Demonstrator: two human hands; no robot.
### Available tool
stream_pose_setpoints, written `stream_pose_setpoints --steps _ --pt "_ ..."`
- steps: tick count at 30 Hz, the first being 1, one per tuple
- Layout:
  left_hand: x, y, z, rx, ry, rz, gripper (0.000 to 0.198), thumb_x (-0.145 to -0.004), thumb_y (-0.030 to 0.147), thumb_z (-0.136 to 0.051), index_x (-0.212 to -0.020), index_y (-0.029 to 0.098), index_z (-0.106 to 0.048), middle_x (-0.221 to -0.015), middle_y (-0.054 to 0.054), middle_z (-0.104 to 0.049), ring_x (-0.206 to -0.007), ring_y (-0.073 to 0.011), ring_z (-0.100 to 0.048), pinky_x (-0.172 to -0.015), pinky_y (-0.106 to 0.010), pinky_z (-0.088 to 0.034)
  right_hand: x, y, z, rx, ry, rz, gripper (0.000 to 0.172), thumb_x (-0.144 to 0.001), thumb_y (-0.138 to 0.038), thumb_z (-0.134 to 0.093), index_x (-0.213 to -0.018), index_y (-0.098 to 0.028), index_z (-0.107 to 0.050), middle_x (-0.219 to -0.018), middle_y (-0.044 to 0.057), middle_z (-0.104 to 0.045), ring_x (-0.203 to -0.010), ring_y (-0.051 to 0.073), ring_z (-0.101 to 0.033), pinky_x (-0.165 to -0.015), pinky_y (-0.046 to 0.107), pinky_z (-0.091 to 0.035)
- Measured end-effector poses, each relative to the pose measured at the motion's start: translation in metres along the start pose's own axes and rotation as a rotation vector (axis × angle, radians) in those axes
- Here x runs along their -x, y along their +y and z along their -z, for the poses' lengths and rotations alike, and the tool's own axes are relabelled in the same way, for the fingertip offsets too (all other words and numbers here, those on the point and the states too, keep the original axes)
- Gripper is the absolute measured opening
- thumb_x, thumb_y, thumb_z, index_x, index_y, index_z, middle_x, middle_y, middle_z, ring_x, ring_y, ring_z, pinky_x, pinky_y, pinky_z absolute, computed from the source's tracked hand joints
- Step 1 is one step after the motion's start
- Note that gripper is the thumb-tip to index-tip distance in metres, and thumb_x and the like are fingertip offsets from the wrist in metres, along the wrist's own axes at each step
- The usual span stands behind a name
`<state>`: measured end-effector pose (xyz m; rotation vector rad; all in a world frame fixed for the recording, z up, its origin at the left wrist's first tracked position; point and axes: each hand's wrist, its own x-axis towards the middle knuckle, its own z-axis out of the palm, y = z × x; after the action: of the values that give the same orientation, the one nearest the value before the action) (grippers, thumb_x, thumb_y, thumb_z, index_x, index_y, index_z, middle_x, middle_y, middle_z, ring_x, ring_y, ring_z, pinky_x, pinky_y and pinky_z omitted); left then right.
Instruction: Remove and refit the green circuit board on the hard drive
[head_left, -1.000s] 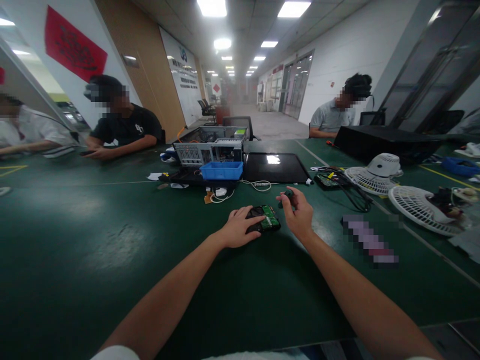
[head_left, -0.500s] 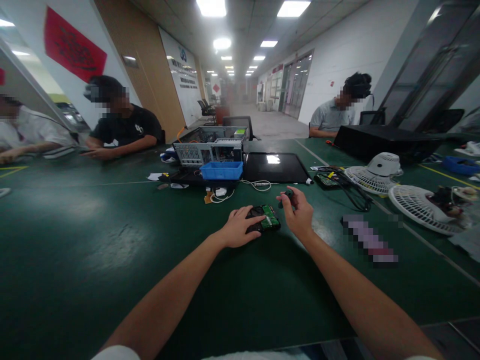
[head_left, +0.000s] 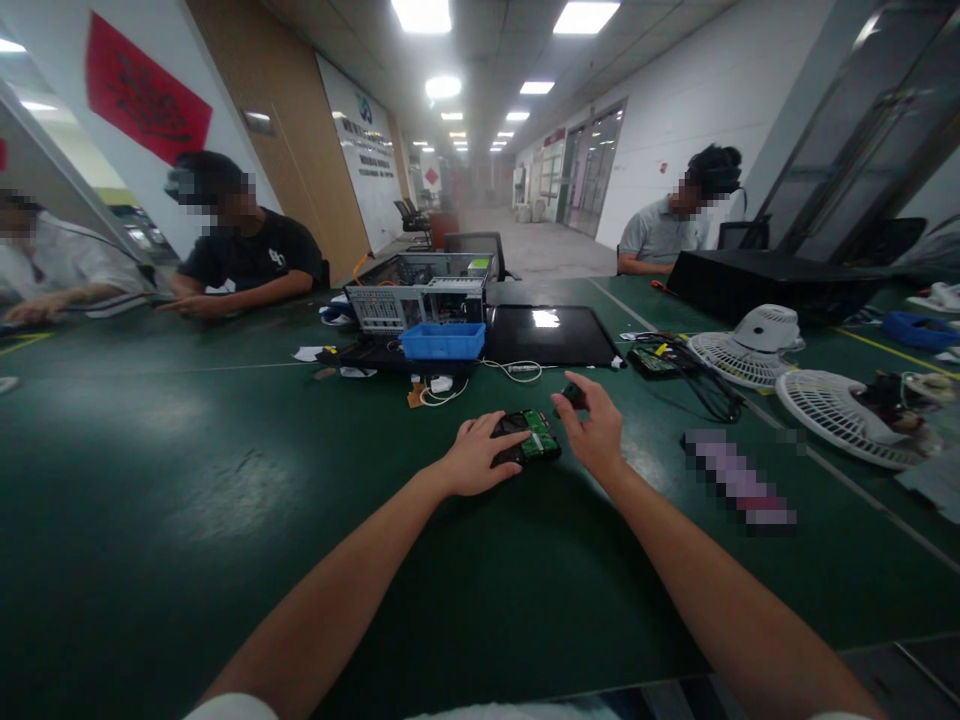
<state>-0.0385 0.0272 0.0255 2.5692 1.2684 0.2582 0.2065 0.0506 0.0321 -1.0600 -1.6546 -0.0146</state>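
1. Several fingers of your left hand (head_left: 480, 455) lie spread over the drive (head_left: 541, 432), flattened rather than clenched, the thumb along its near edge.
2. Your right hand (head_left: 598, 430) pinches a dark piece (head_left: 572, 394) between thumb and fingers; its exact form is hidden.
3. The drive rests on the green table (head_left: 480, 600), green board upward, between your hands and just left of the dark piece.
4. Beyond your hands: a white cable (head_left: 525, 374), a blue bin (head_left: 442, 342), the open case (head_left: 412, 305) behind it, and a black panel (head_left: 551, 338).
5. To your right: black cords (head_left: 716, 392) and white grilles (head_left: 832, 418).
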Motion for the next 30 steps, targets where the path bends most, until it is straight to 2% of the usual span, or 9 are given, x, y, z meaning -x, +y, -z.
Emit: stream_pose_setpoints --steps 7,13,18,24,30 --pt "-0.001 -0.001 -0.003 -0.026 0.018 -0.009 0.062 -0.094 0.059 -0.054 -0.153 0.046 -0.038 -0.166 -0.006 -0.019 -0.149 -0.0398 -0.023 -0.116 -0.061 -0.021 0.002 0.003 -0.003 -0.097 -0.091 0.009 0.051 -0.098 -0.034 -0.055 -0.146 -0.025 -0.043 -0.123 0.010 -0.068 -0.094 0.023 -0.071 -0.089 0.043 -0.059" --pt "-0.001 -0.001 -0.003 -0.029 0.014 -0.007 0.063 -0.095 0.059 -0.053 -0.154 0.046 -0.036 -0.166 -0.007 -0.019 -0.150 -0.0392 -0.022 -0.116 -0.061 -0.021 -0.001 0.001 -0.001 0.038 -0.105 0.077 0.049 -0.096 -0.040 -0.059 -0.142 -0.028 -0.050 -0.112 0.008 -0.069 -0.087 0.023 -0.068 -0.085 0.043 -0.059" --pt "-0.001 -0.001 -0.003 -0.022 0.006 -0.008 0.063 -0.095 0.060 -0.053 -0.154 0.046 -0.037 -0.166 -0.006 -0.019 -0.150 -0.0397 -0.021 -0.116 -0.062 -0.020 -0.002 -0.004 0.001 0.044 -0.128 0.081 0.049 -0.095 -0.043 -0.061 -0.142 -0.029 -0.052 -0.106 0.007 -0.067 -0.080 0.022 -0.065 -0.079 0.041 -0.060" --pt "0.000 0.001 0.001 -0.008 0.003 -0.004 0.063 -0.094 0.060 -0.054 -0.153 0.045 -0.039 -0.167 -0.005 -0.019 -0.150 -0.0395 -0.021 -0.118 -0.060 -0.020 0.002 -0.002 -0.001 -0.029 -0.148 0.054 0.053 -0.101 -0.036 -0.049 -0.152 -0.029 -0.039 -0.121 0.009 -0.069 -0.094 0.024 -0.070 -0.091 0.046 -0.058" --pt "0.000 0.001 0.000 -0.012 0.005 -0.006 0.063 -0.094 0.060 -0.055 -0.153 0.045 -0.039 -0.166 -0.006 -0.019 -0.150 -0.0395 -0.022 -0.117 -0.060 -0.020 0.006 0.006 -0.008 -0.079 -0.114 -0.025 0.055 -0.097 -0.039 -0.057 -0.148 -0.027 -0.040 -0.121 0.010 -0.071 -0.094 0.024 -0.073 -0.089 0.046 -0.060"
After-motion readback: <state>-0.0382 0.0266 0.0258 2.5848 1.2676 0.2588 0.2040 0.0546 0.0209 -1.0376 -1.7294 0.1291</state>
